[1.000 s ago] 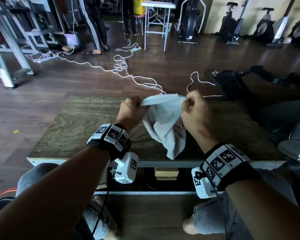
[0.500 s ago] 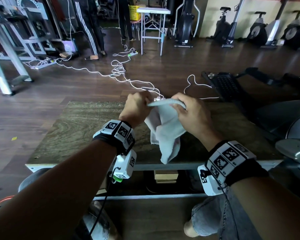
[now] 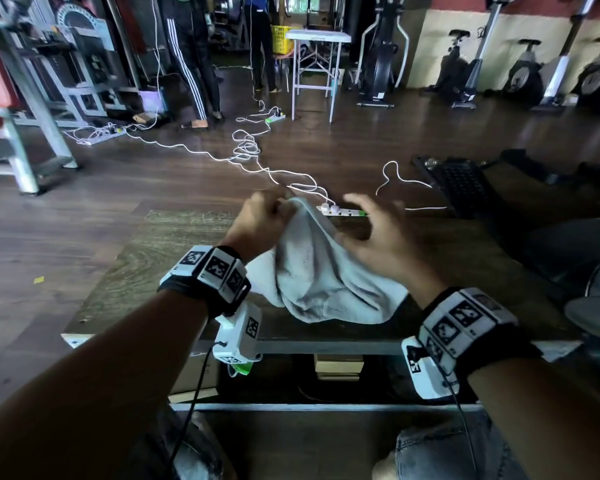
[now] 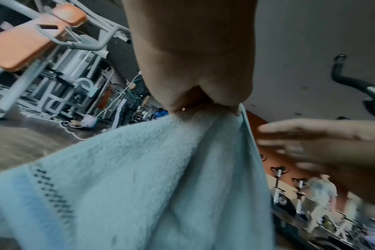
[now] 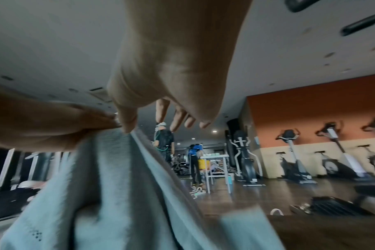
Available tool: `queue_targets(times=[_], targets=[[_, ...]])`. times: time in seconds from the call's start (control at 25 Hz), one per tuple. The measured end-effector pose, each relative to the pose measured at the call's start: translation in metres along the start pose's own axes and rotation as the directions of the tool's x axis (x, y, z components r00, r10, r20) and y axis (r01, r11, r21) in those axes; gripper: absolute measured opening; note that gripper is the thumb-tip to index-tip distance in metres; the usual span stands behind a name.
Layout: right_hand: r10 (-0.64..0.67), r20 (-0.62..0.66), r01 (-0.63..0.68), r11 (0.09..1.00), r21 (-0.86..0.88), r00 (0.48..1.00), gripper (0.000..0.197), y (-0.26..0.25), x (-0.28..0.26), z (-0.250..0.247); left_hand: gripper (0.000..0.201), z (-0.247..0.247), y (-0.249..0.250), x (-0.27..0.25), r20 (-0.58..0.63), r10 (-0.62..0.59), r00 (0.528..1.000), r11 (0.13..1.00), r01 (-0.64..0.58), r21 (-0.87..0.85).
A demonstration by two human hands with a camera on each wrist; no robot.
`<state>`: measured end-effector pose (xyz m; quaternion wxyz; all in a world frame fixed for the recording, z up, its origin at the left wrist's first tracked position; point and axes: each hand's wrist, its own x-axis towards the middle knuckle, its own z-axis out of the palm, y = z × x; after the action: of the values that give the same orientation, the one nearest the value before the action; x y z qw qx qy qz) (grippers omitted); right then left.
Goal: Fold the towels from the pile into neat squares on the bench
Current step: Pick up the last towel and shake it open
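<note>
The left hand (image 3: 262, 221) is pinching the top edge of the towel (image 3: 321, 275) between thumb and curled fingers, holding it up above the bench (image 3: 142, 268). In the left wrist view the pinch (image 4: 203, 94) is plain: the light blue cloth (image 4: 139, 177) is bunching at the fingertips and fanning out downward, with a dark stitched band toward 8 o'clock. The towel's lower part is draping onto the bench top near its front edge, at about 6 o'clock from the left hand.

The right hand (image 3: 378, 233) is hovering at 3 o'clock from the left hand, just beside the towel, its fingers spread apart and lightly bent, gripping nothing. It is blurred in the head view, so whether the palm is touching the cloth is unclear there. In the right wrist view the fingers (image 5: 178, 118) are showing splayed and free of the cloth, while the thumb tip is sitting right at the towel's (image 5: 109, 186) raised edge, next to the left hand (image 5: 43, 125); I cannot tell whether it is touching.

Beyond the bench at 12 o'clock, a white cable (image 3: 253, 150) is trailing across the dark wood floor to a power strip (image 3: 342, 211) lying just behind the towel's peak. A white table (image 3: 317, 69) is standing farther back, with exercise bikes (image 3: 523, 76) lining the wall at 2 o'clock. Two people are standing at 11 o'clock.
</note>
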<state>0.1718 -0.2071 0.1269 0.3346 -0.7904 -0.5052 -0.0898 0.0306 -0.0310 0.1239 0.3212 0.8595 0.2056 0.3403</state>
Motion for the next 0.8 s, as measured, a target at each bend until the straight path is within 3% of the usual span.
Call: queue_targets(times=[0.08, 0.16, 0.32, 0.44, 0.52, 0.6, 0.68, 0.8], targets=[[-0.082, 0.091, 0.079, 0.996, 0.039, 0.992, 0.03, -0.015, 0.002, 0.018, 0.018, 0.009, 0.011, -0.003, 0.14, 0.106, 0.985, 0.993, -0.099, -0.058], [-0.012, 0.108, 0.006, 0.998, 0.059, 0.994, 0.014, -0.019, 0.007, 0.028, 0.016, 0.01, 0.011, -0.007, 0.199, 0.148, 0.969, 0.989, -0.142, -0.041], [0.229, -0.115, -0.213, 0.968, 0.134, 0.967, 0.011, 0.002, 0.015, 0.009, 0.025, -0.007, -0.03, -0.018, 0.246, -0.023, 0.969, 0.98, -0.028, 0.199], [0.373, -0.198, -0.348, 0.925, 0.149, 0.907, 0.012, 0.025, 0.012, -0.004, 0.035, -0.015, -0.057, -0.026, 0.105, -0.218, 0.97, 0.921, 0.169, 0.352], [0.411, -0.065, -0.4, 0.907, 0.132, 0.909, 0.016, 0.033, 0.006, 0.001, 0.035, -0.01, -0.057, -0.025, 0.02, -0.207, 0.978, 0.938, 0.192, 0.287], [0.331, 0.18, -0.362, 0.915, 0.18, 0.926, 0.044, 0.025, -0.005, 0.011, 0.031, 0.0, -0.041, -0.023, 0.058, -0.078, 0.995, 0.98, 0.066, 0.185], [0.156, 0.296, -0.229, 0.946, 0.229, 0.942, 0.059, 0.009, -0.014, 0.022, 0.024, 0.017, -0.017, -0.021, 0.165, 0.066, 0.984, 0.992, -0.083, 0.1], [0.025, 0.214, -0.059, 0.986, 0.153, 0.976, 0.022, 0.0, -0.015, 0.036, 0.02, 0.034, 0.004, -0.015, 0.284, 0.148, 0.947, 0.984, -0.169, 0.05]])
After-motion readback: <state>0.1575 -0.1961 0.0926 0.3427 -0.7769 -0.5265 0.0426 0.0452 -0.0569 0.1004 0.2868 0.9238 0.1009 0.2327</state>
